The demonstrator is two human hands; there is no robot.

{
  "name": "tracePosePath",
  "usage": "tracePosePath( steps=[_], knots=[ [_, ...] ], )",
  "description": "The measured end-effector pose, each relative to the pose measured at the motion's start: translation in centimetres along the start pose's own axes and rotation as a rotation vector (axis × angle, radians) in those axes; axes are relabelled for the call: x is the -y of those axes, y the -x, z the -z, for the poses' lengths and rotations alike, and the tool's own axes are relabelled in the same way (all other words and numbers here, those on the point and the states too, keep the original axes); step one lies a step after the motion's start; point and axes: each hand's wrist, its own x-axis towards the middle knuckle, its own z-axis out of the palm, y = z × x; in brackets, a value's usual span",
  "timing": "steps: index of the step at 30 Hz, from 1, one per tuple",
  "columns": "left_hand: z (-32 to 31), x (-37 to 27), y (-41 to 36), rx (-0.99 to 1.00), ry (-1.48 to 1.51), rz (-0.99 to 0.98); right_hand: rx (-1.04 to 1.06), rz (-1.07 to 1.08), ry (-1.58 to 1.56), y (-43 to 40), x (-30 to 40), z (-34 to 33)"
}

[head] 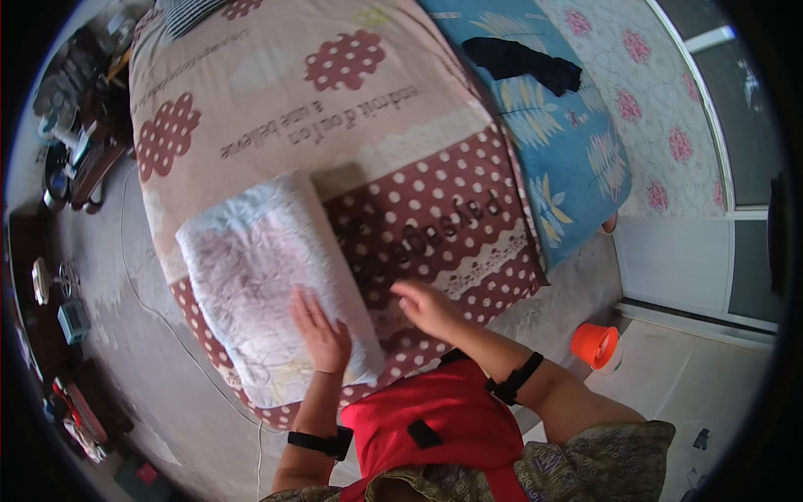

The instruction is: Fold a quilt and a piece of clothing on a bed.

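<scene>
A folded quilt [251, 270], white with pale pink and blue areas, lies near the front left of a bed with a pink-and-maroon patterned cover [439, 169]. My left hand [321, 332] rests flat against the quilt's upper face towards its right side, its fingers extended and gripping nothing. To the right of the quilt, my right hand [430, 309] is over the polka-dotted part of the cover. Its fingers are slightly bent, the thumb apart, with nothing visible in them. Whether this hand touches the cover cannot be told.
Alongside the bed's right side is a blue leaf-patterned surface [533, 144] with black cloth [521, 63] on it. An orange bucket [593, 345] stands on the floor at right. A cable [163, 317] crosses the floor at left. A striped pillow [188, 16] lies at the far end.
</scene>
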Motion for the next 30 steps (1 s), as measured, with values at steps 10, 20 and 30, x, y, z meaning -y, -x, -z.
tracePosePath(
  steps=[10,20,30],
  knots=[
    [-20.1,-15.7,3.7,0.740,-0.118,0.034,-0.309,-0.613,0.710,1.4,-28.5,22.3],
    [-33.4,-33.6,-5.8,0.570,-0.123,0.110,-0.498,-0.556,0.393,3.4,-42.7,31.6],
    [-37.7,-34.1,-22.3,0.281,-0.277,0.028,-0.079,-1.060,-0.416,15.9,-43.9,32.3]
  ],
)
